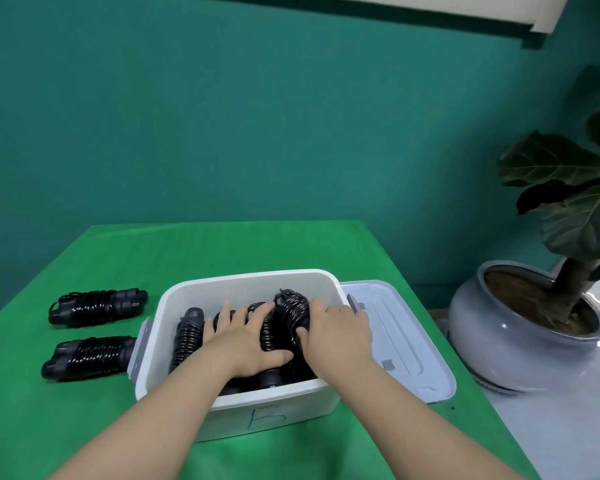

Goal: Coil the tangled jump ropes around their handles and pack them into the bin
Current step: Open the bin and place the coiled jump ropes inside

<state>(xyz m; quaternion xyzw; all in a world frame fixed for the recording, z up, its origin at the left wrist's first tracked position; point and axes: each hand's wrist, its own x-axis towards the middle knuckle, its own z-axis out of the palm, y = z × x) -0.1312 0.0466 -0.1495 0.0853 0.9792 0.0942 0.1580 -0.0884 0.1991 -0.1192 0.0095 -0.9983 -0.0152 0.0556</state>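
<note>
both hands are down inside the white bin (246,284), which sits near the front of the green-covered tabletop (222,247) with a handwritten letter "b" on its near wall. the left hand (245,337) lies flat on top of the coiled jump ropes in the middle of the bin, its fingers (260,311) spread and fairly straight, thumb reaching out to the right against the coils. the right hand (336,332) wraps around the rightmost coiled rope (286,318), which stands higher than the others in the bin; its fingers curl over the top of the bundle and the thumb presses in from the near side, so it grips that bundle. another coiled rope (186,336) lies along the left inner wall of the bin, untouched, its handle end pointing away.

two more coiled jump ropes lie on the tabletop to the left of the bin: the far bundle (97,306) well clear of the bin, and the near bundle (87,355) with its right end just beside the bin's grey side latch.

the bin's lid (406,337), pale grey, lies flat on the tabletop, touching the bin's right side. beyond the tabletop's right edge stands a round grey pot (506,341) with a large-leafed plant (575,202), against a teal wall.
</note>
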